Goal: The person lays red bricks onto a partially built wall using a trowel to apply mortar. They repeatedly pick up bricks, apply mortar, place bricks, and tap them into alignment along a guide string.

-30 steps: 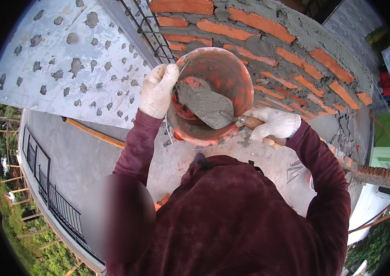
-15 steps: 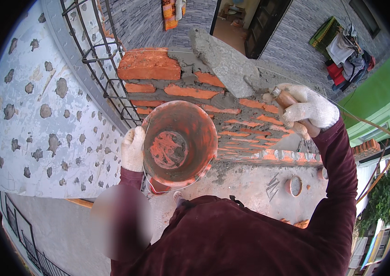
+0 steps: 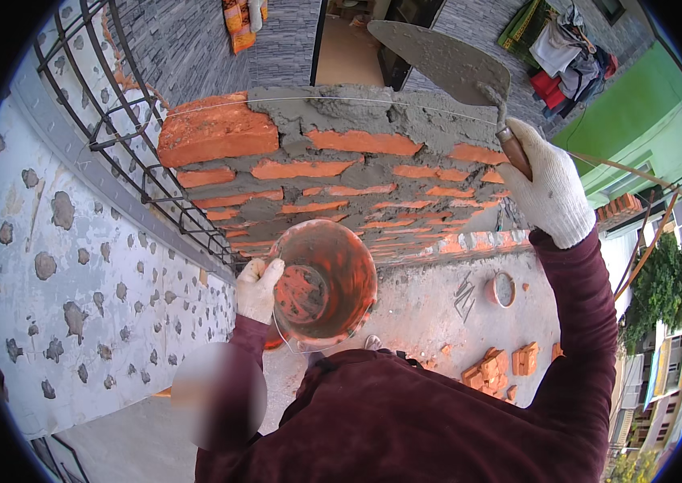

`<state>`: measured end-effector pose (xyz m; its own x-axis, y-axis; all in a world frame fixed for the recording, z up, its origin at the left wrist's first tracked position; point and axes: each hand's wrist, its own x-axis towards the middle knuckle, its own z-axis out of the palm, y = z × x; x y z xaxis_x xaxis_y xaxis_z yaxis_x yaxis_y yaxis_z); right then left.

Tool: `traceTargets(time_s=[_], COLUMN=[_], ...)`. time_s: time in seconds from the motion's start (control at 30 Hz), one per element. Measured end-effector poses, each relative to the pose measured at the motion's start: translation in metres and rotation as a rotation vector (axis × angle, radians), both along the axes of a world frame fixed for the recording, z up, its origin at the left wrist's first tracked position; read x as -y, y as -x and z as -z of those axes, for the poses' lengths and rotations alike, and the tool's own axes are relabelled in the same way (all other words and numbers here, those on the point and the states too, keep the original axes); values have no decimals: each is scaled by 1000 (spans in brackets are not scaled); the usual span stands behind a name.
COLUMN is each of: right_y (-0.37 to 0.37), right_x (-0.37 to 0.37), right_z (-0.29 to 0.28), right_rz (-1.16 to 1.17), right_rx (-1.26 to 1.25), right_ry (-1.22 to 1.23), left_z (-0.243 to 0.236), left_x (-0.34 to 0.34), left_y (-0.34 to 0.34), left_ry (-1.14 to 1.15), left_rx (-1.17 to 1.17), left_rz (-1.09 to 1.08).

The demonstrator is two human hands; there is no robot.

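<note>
My left hand (image 3: 258, 287), in a white knit glove, grips the rim of an orange bucket (image 3: 326, 283) smeared with grey mortar, held low against the wall. My right hand (image 3: 549, 187), also gloved, holds a trowel (image 3: 446, 59) by its wooden handle, the grey blade raised above the top of the brick wall (image 3: 341, 173). A bed of wet grey mortar (image 3: 357, 103) lies along the wall's top course, beside one bare orange brick (image 3: 214, 129) at the left end. A thin string line runs across the top.
A steel rebar cage (image 3: 128, 137) rises at the wall's left end, against a white wall spotted with grey dabs (image 3: 59, 266). Below lie a concrete slab, loose bricks (image 3: 502, 366) and a small round container (image 3: 503, 288). Buildings and hanging laundry lie beyond.
My right hand lifted the trowel out of the bucket and up above the wall's top. The bucket dropped lower and its inside now shows almost no mortar.
</note>
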<state>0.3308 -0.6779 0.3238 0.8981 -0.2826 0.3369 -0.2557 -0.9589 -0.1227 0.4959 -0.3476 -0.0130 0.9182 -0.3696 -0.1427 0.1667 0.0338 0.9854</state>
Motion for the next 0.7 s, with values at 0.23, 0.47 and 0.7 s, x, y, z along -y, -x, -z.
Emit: traceTargets(time_s=[0.23,0.47,0.7], right_y=[101,345,557], right_x=[6,14,-12], right_z=[68,363,486], right_rz=[-78,717,1498], right_rx=[-106,11,583], right_ry=[-533,-1289,-1544], left_z=[51,181,345], left_x=[42,67,42], left_y=[38,81,58], left_ry=[-34,-320,-861], left_rx=[-114,-356,-484], left_rz=[53,270,212])
